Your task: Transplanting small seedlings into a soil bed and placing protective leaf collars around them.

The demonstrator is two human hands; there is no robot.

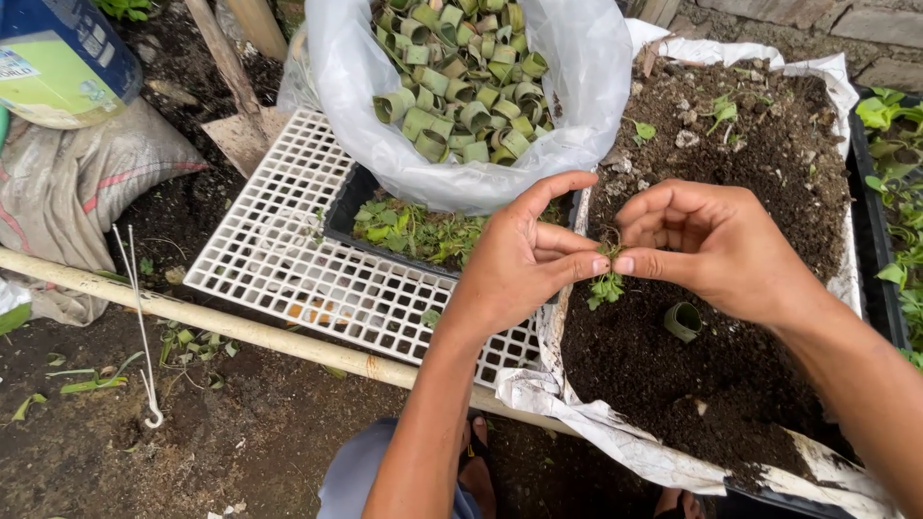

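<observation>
1. Far off at the left edge stands a blue and green container, with a worn sack slumped on the dark ground just below it.
2. A pale pole runs from the left edge towards the near middle, and a bent white wire crosses it.
3. A wooden-handled spade leans at the far side, its blade touching the corner of a white plastic grid.
4. On the grid sits a black tray of small green plants, partly under a clear plastic bag filled with rolled green leaf rings.
5. The left hand is pinched shut, thumb and forefinger gripping a small seedling.
6. The seedling hangs between both hands, just above the near left part of the soil, leaves down and roots up at the fingertips.
7. The right hand also pinches the seedling's top, its fingers curled in.
8. Below the hands lies a box of dark soil lined with white plastic sheet, and one leaf ring stands upright in the soil near the right hand.
9. At the right edge, green plants grow in another black tray.
</observation>
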